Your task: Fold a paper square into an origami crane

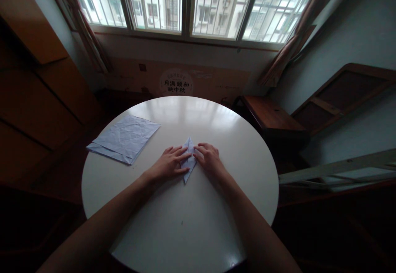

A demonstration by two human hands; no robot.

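Note:
A small folded piece of paper point(191, 166), pale blue-white and kite-shaped, lies flat on the round white table point(173, 227) with its points facing away from and toward me. My left hand point(172, 161) rests on its left side, fingers stretched out and spread across the paper. At the right edge my right hand point(210, 158) touches the paper with its fingertips, fingers extended and a little bent. The fingers cover part of the folds. To the left lies a stack of creased paper sheets point(125, 137), its corner reaching the table's edge.
A wooden bench point(269, 114) stands beyond the table at the right. Barred windows point(213, 7) with curtains point(287, 54) fill the far wall, and a printed panel point(204, 75) is below them. A wooden cabinet point(58, 95) stands at the left. A pale rail point(340, 168) runs at the right.

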